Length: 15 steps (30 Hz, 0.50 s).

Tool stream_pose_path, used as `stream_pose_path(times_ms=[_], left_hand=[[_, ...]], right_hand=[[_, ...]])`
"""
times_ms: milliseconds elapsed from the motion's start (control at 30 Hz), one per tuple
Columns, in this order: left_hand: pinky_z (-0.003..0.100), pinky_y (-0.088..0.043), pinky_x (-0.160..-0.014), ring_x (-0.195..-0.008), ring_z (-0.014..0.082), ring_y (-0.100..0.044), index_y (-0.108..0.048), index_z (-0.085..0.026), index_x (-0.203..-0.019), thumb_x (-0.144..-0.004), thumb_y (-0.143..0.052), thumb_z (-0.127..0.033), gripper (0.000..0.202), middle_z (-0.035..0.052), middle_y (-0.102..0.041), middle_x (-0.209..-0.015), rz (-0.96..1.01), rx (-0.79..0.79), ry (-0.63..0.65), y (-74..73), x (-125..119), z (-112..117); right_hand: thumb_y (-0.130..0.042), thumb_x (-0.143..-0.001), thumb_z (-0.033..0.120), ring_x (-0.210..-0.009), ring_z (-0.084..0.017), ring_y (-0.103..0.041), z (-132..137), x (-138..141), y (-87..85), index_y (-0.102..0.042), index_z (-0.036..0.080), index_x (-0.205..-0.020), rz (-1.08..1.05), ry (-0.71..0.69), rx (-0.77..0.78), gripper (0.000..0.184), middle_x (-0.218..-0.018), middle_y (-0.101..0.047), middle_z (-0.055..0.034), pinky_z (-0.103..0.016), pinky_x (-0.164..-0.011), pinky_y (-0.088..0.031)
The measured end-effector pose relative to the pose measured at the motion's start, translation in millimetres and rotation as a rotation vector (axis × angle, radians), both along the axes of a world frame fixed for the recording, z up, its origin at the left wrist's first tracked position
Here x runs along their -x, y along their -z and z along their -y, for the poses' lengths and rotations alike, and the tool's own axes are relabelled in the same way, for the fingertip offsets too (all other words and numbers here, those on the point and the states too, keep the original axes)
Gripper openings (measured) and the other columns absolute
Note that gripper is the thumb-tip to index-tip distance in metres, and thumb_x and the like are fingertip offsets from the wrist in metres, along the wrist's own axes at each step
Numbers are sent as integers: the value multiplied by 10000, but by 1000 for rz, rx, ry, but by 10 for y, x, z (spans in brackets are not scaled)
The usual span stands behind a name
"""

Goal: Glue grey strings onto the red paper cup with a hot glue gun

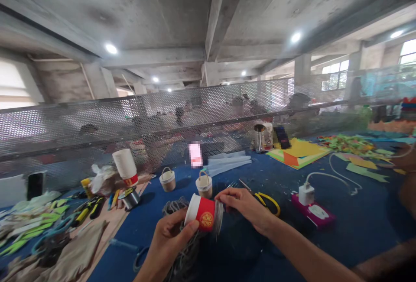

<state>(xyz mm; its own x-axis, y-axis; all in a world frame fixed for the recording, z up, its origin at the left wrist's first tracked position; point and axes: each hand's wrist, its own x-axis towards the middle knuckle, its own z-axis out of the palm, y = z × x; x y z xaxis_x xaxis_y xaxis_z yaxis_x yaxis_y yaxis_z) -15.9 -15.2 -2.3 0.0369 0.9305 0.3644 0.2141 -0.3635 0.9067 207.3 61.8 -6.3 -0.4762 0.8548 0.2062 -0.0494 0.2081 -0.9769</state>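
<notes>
My left hand (175,234) is closed around a red and white paper cup (203,212) with a gold emblem, tilted on its side with its wide rim to the left. Grey cord (219,218) is wound around the cup's narrow right end. My right hand (247,206) pinches at the top of that cord, thumb and fingers together. A tangle of loose grey cord (185,251) lies under and behind my left hand. Just beyond the cup stand two small bucket-like cups with handles, one on the left (168,180) and one nearer the middle (204,185).
Yellow-handled scissors (273,204) lie right of my right hand. Farther right is a purple power strip (313,212) with a white charger. A stack of paper cups (125,167), a wire spool (130,199) and pliers (89,212) are at left. Coloured paper (299,152) lies at back right.
</notes>
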Motion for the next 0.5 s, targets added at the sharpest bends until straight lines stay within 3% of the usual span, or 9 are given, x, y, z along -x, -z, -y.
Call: stream_pose_path(times_ms=[67, 167, 267, 367, 500], left_hand=[[249, -544, -685, -803, 240, -689, -788, -173, -987, -785, -715, -373, 294, 55, -768, -813, -38, -35, -21, 1, -5, -8], [252, -552, -702, -808, 236, -697, -787, -177, -979, -793, -707, -352, 268, 58, -777, -856, -104, -119, -64, 8, -3, -25], [273, -551, -790, -873, 241, -700, -778, -183, -997, -806, -695, -321, 250, 65, -777, -967, -170, -212, -104, 28, 13, -55], [302, -520, -899, -978, 254, -686, -767, -196, -1041, -818, -686, -293, 256, 70, -758, -1083, -244, -266, -131, 65, 35, -88], [311, -499, -932, -1007, 258, -676, -770, -218, -1045, -817, -690, -280, 249, 58, -756, -1091, -316, -290, -132, 94, 37, -96]], right_hand=[[-584, -879, 445, -738, -145, -557, -37, 1, 16, -702, 188, -1024, -10, 72, -55, 319, -867, -656, -18, -240, -642, -403], [-574, -885, 474, -703, -145, -535, -74, 13, 39, -670, 163, -890, -12, 175, -138, 325, -760, -616, -6, -249, -634, -393], [-552, -897, 483, -661, -136, -509, -48, 21, 27, -635, 156, -758, -20, 123, -160, 365, -694, -590, 0, -253, -631, -381], [-576, -887, 453, -670, -134, -506, 22, 19, -22, -656, 148, -773, -9, 51, -132, 335, -697, -594, 0, -251, -640, -373], [-646, -843, 380, -671, -125, -495, 69, 13, -58, -674, 144, -802, -16, 43, -108, 240, -698, -581, 12, -237, -629, -361]])
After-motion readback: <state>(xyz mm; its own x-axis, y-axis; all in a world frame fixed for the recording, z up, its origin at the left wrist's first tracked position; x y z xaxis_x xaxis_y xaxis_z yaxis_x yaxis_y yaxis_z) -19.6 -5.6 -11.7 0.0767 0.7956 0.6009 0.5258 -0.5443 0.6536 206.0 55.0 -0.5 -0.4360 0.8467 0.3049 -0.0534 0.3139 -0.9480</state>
